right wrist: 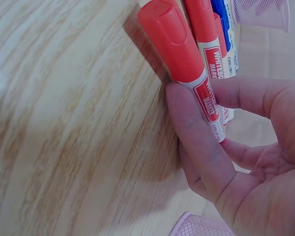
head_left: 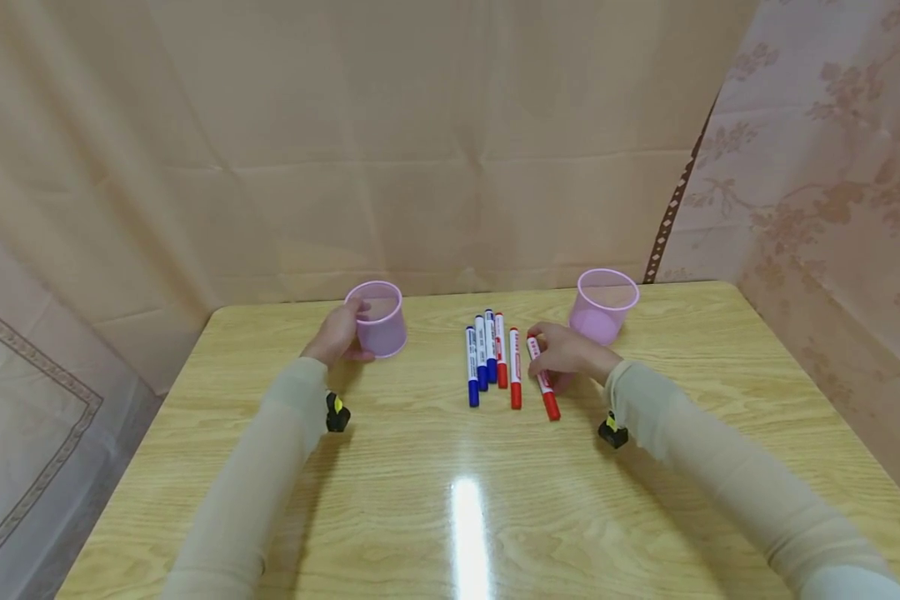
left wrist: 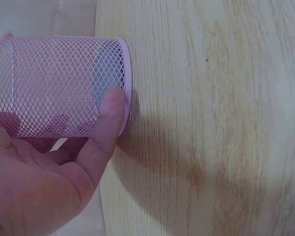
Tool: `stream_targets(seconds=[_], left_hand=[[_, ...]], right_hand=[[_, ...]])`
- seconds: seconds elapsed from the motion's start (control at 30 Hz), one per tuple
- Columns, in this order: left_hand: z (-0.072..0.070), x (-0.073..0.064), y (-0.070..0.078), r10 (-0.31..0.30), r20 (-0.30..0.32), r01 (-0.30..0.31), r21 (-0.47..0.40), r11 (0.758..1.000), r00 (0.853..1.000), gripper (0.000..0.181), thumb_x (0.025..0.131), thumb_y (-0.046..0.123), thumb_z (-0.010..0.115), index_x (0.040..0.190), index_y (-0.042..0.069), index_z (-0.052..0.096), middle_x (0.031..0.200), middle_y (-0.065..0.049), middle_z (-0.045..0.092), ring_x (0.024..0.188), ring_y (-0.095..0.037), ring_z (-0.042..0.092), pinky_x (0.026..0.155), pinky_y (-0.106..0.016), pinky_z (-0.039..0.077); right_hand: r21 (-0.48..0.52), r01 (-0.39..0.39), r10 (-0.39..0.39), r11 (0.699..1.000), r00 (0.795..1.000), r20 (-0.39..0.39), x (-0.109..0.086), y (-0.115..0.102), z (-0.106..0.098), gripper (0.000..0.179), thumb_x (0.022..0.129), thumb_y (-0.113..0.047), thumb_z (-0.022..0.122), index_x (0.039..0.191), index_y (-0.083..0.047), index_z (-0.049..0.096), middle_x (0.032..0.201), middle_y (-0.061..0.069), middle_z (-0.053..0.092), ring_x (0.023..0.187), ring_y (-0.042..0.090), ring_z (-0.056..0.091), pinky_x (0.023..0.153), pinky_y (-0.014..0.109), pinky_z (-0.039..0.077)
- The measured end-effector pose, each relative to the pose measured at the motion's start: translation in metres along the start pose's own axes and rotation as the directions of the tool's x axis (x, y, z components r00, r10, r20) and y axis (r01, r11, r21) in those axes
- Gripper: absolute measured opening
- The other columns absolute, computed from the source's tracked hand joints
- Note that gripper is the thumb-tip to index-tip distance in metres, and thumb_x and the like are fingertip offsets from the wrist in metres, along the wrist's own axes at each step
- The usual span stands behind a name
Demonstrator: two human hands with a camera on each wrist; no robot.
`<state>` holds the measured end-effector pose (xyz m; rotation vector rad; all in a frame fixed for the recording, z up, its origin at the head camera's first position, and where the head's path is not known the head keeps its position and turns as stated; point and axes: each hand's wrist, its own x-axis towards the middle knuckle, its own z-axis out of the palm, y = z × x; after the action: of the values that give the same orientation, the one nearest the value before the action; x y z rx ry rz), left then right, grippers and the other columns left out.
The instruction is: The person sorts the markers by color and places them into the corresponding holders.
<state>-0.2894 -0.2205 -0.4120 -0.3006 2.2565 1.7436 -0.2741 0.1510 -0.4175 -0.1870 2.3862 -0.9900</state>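
Note:
My left hand (head_left: 336, 332) grips a pink mesh pen cup (head_left: 384, 335) standing at the table's back left. In the left wrist view, the thumb lies along the cup's side (left wrist: 49, 78) near its base, and the other fingers are partly hidden behind the mesh. My right hand (head_left: 568, 348) pinches a red-capped whiteboard marker (head_left: 552, 407) between thumb and fingers, at the right end of the marker row. Its red cap (right wrist: 172, 42) points toward the person. Just left lie two more red markers (head_left: 515, 367) and three blue markers (head_left: 472, 367).
A second pink mesh pen cup (head_left: 602, 315) stands at the back right, just behind the right hand. Wood-grain table (head_left: 390, 500) stretches toward the person. A beige curtain (head_left: 450, 150) hangs behind the back edge, with patterned cloth (head_left: 817, 192) to the right.

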Motion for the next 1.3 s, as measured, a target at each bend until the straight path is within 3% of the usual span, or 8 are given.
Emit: stream_targets(seconds=[0.2,0.43,0.7,1.0,1.3], left_hand=[[-0.001,0.003,0.0,-0.002,-0.001,0.002,0.015,1.0,1.0,0.057,0.109,0.037,0.024,0.154,0.004,0.035,0.156,-0.023,0.03,0.129,-0.044,0.042,0.08,-0.044,0.061],[-0.003,0.005,0.005,0.007,-0.009,-0.007,0.029,1.0,1.0,0.057,0.109,0.039,0.025,0.153,0.005,0.036,0.157,-0.022,0.029,0.13,-0.043,0.041,0.081,-0.045,0.06],[-0.004,0.002,0.004,0.018,-0.009,-0.018,0.038,0.999,1.0,0.059,0.109,0.039,0.023,0.153,0.002,0.036,0.155,-0.025,0.03,0.127,-0.043,0.042,0.079,-0.044,0.061],[-0.003,0.001,-0.003,0.011,0.002,-0.011,0.051,0.999,1.0,0.057,0.108,0.037,0.025,0.152,0.004,0.038,0.15,-0.025,0.035,0.11,-0.039,0.051,0.075,-0.041,0.061],[-0.001,0.002,-0.005,0.015,-0.001,-0.015,0.067,0.998,1.0,0.058,0.108,0.041,0.024,0.152,0.005,0.037,0.153,-0.023,0.032,0.121,-0.04,0.045,0.08,-0.044,0.06]], right_hand=[[0.019,0.009,-0.01,1.0,1.0,0.011,0.0,-0.004,-0.003,0.082,0.084,-0.002,0.073,0.153,0.004,0.029,0.119,0.028,0.055,0.066,0.025,0.066,0.057,0.04,0.061],[0.001,0.069,-0.069,0.998,0.998,0.001,0.0,-0.013,-0.011,0.081,0.085,-0.005,0.074,0.153,0.005,0.029,0.133,0.033,0.05,0.082,0.028,0.066,0.062,0.039,0.061],[0.057,0.029,-0.031,0.998,0.999,0.025,0.002,-0.023,-0.012,0.078,0.09,-0.006,0.071,0.154,0.004,0.027,0.135,0.033,0.047,0.084,0.028,0.065,0.064,0.041,0.062],[0.06,0.016,-0.018,0.998,0.999,0.029,0.002,-0.034,-0.008,0.075,0.088,-0.007,0.072,0.151,0.001,0.032,0.134,0.028,0.047,0.087,0.03,0.066,0.062,0.043,0.062],[0.056,0.073,-0.075,0.996,0.997,0.028,0.0,-0.047,-0.007,0.074,0.09,-0.003,0.068,0.153,0.001,0.03,0.132,0.029,0.048,0.084,0.029,0.066,0.061,0.042,0.062]])
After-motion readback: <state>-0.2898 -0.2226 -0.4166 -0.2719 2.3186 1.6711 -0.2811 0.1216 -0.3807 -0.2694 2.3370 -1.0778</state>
